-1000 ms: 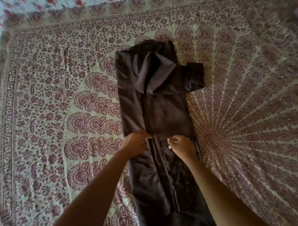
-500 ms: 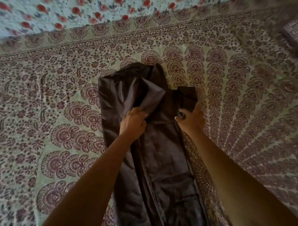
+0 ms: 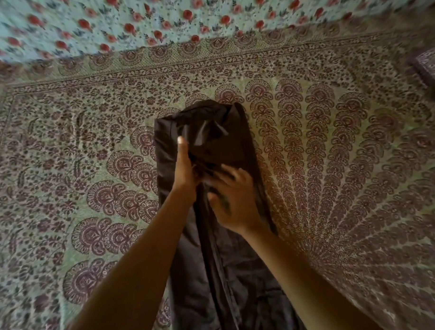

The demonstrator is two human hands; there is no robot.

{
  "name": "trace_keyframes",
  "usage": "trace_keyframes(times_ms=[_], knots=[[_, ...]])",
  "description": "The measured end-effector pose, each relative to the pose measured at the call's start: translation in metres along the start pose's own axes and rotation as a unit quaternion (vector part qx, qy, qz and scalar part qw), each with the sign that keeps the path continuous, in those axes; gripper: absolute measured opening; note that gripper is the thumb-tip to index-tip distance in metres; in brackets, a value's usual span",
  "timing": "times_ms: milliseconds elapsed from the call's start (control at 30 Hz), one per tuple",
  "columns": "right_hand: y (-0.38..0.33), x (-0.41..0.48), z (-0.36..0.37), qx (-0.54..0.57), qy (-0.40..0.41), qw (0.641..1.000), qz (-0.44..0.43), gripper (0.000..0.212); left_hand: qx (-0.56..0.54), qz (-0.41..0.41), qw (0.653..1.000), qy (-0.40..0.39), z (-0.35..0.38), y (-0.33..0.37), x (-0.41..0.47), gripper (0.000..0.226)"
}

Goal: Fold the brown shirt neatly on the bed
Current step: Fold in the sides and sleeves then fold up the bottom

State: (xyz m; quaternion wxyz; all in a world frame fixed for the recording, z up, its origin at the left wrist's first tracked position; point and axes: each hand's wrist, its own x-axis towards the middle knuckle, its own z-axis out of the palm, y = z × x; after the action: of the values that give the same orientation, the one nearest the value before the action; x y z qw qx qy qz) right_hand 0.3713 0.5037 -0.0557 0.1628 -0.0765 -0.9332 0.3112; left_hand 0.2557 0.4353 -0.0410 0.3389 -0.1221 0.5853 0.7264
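Observation:
The brown shirt (image 3: 246, 286) lies on the patterned bedspread (image 3: 346, 174) as a long narrow strip, collar end farthest from me. Both side edges are turned inward and no sleeve sticks out. My left hand (image 3: 184, 169) rests on its edge on the shirt's upper middle, thumb pointing away from me, fingers curled into a bunch of cloth. My right hand (image 3: 233, 198) lies just to the right of it, fingers spread flat on the fabric and blurred by motion. My forearms hide part of the shirt's middle.
A light blue sheet with red flowers (image 3: 123, 20) covers the far side beyond the bedspread's border. A patterned cushion or pillow corner (image 3: 434, 68) shows at the upper right. Bare bedspread lies to both sides of the shirt.
The right sleeve that stuck out to the side now lies folded inward. My hands moved from the shirt's middle up toward the collar and came together; the view shifted forward.

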Motion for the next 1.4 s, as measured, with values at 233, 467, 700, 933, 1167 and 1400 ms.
trace_keyframes(times_ms=[233, 467, 700, 933, 1167, 1400], knots=[[-0.061, -0.022, 0.013, 0.084, -0.028, 0.993, -0.084, 0.036, 0.036, -0.066, 0.997, -0.028, -0.087, 0.008, -0.060, 0.032], [-0.076, -0.037, 0.010, 0.148, 0.041, 0.974, 0.167, 0.043, -0.039, -0.055, 0.998, 0.009, -0.132, -0.010, -0.140, 0.054], [-0.071, -0.068, 0.029, 0.511, -0.163, 0.551, 0.640, 0.079, -0.231, -0.005, 0.973, -0.027, -0.147, -0.023, -0.192, 0.041], [-0.094, -0.033, 0.048, 0.623, 0.072, 0.553, 0.549, 0.026, -0.229, -0.031, 0.973, 0.002, -0.157, -0.046, -0.215, 0.018], [-0.065, -0.040, 0.009, 0.308, 0.046, 0.865, 0.393, 0.041, 0.201, -0.256, 0.945, -0.046, -0.165, -0.106, -0.207, 0.011], [-0.027, -0.077, 0.025, 0.134, -0.190, 0.859, 0.456, 0.040, 0.575, -0.212, 0.774, -0.158, -0.150, -0.114, -0.182, 0.032]])
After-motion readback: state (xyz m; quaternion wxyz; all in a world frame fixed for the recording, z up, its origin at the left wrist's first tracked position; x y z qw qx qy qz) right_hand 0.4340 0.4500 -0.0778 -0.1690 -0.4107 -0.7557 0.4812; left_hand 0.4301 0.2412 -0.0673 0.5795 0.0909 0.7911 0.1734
